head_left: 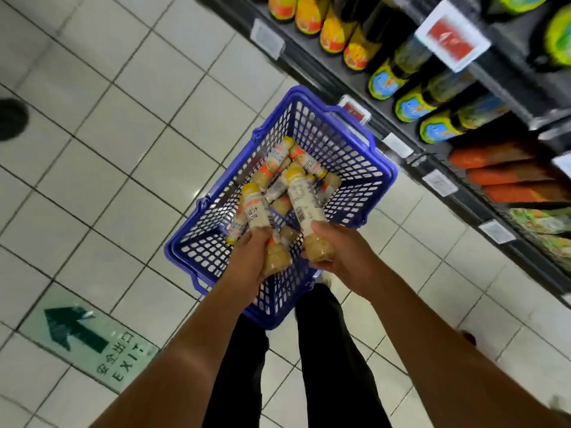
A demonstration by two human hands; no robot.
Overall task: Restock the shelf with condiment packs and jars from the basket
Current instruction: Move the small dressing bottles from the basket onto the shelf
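A blue plastic basket (364, 159) stands on the tiled floor in front of my legs. Several yellow-capped condiment bottles (304, 160) with white labels lie loose in it. My left hand (247, 267) grips one such bottle (258, 211) by its lower part, cap pointing away from me. My right hand (336, 257) grips a second bottle (304, 202) the same way. Both bottles are held just above the basket. The dark shelf unit (398, 149) runs along the right side.
The shelves hold rows of dark sauce bottles (398, 69) with yellow and blue-green labels, orange packs (506, 174) and green packs lower right. Price tags line the shelf edges. A green exit arrow sticker (89, 344) marks the floor at left. A dark shoe (10, 118) shows at far left.
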